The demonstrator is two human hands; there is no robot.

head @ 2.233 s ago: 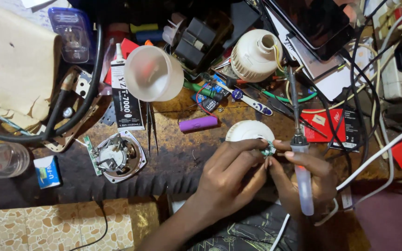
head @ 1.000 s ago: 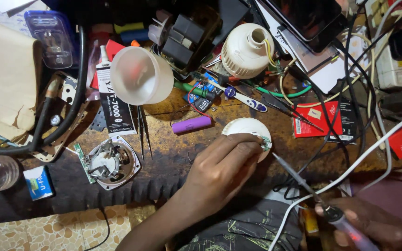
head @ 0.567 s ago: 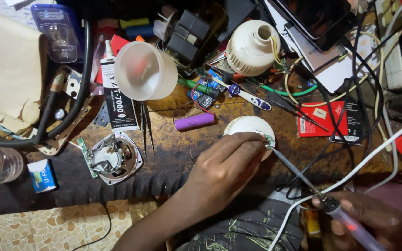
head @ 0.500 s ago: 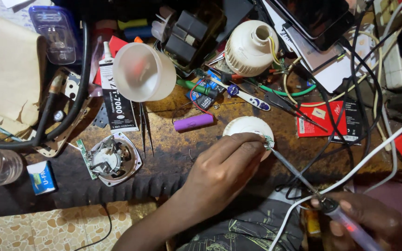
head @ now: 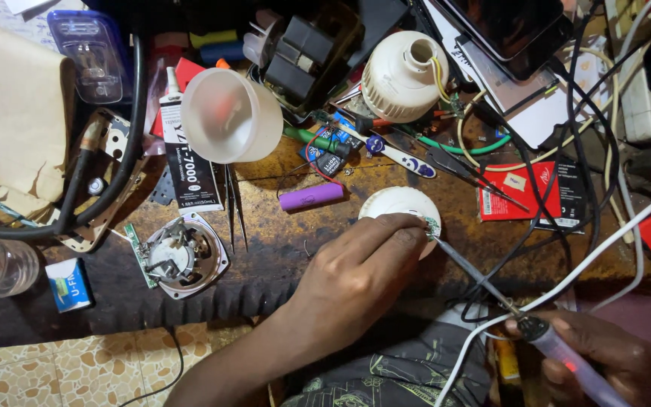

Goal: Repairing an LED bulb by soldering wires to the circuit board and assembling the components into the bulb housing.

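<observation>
Soldering at the bulb base. Our left hand [head: 363,271] presses its fingers closed on the white base [head: 397,207], pinning it to the wooden bench [head: 280,241] just right of the purple cell [head: 312,197]. A small circuit board [head: 432,226] shows at the base's right edge, beside our fingertips. Our right hand [head: 604,362] is wrapped closed around the handle of the soldering iron [head: 559,348], low at the right; the long shaft runs up and left, and its tip [head: 435,237] sits at the board. We judge the step in hand to be heating or touching up a joint on that board. The next move, as we read it, calls for a steady left hand so the base does not roll, and a tip kept on the joint alone, clear of our fingertips, which lie very near it. The white cable [head: 566,290] crossing the shaft could drag on the iron. A frosted dome [head: 227,117] and a second bulb housing [head: 404,75] lie further back, well apart.
</observation>
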